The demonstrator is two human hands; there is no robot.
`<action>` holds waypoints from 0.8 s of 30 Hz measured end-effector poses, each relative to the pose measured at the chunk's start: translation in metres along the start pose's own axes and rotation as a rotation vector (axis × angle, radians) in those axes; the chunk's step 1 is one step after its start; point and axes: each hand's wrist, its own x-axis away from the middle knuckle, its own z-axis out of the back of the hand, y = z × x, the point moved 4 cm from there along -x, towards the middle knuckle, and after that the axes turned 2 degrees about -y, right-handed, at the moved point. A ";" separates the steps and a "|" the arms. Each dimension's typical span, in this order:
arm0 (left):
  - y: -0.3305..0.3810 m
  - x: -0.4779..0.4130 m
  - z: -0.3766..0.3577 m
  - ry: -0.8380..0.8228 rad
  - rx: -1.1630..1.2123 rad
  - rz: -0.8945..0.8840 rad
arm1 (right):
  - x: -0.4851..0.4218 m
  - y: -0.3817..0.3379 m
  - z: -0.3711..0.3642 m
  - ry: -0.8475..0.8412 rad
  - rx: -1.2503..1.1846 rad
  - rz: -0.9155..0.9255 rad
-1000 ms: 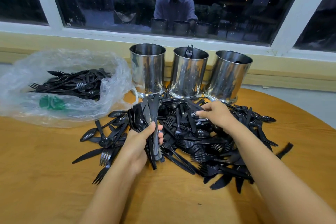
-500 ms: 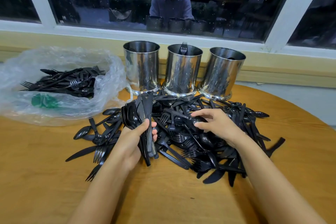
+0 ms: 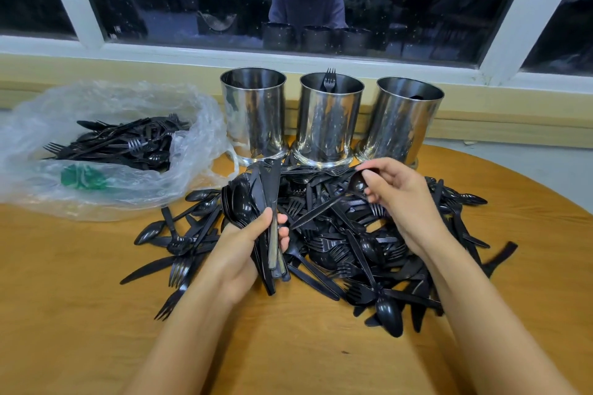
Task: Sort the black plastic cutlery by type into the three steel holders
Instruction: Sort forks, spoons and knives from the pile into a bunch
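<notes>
– Cutlery (image 3: 337,234) in a black heap, spread over the wooden surface (image 3: 80,298) right in front of the three steel holders (image 3: 329,125). How would it handle?
– Light, thin and a bit springy, I'd judge, and glossy enough to slip. The pieces lie crossed and the tines may snag, so lift one at a time by a handle or bowl.
– And the hands?
– The left hand (image 3: 237,253) has its fingers (image 3: 282,221) wrapped round a bundle (image 3: 256,199) of spoons and knives, held upright over the heap's left edge. The right hand (image 3: 401,199) pinches a single spoon (image 3: 357,183) by the bowl, handle trailing down towards the heap.
– Anything in the way?
– The heap butts against the holders' bases. One fork (image 3: 329,78) stands in the middle holder. Something dark shows in the right one, too hidden to name. A clear plastic bag (image 3: 128,183) with more pieces lies to the left, near the left holder.
</notes>
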 end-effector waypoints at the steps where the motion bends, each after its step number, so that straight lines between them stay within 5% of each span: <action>1: -0.001 0.001 0.000 -0.002 -0.016 0.018 | 0.000 -0.006 -0.005 -0.061 0.010 0.007; 11: -0.009 0.004 -0.011 -0.158 0.071 0.164 | -0.012 -0.035 -0.071 -0.436 0.393 0.222; 20: -0.009 0.009 -0.017 -0.243 -0.004 0.174 | -0.020 -0.029 -0.102 -0.454 0.458 0.266; 24: -0.005 0.004 -0.009 -0.170 0.012 0.101 | -0.022 -0.031 -0.075 -0.294 0.424 0.262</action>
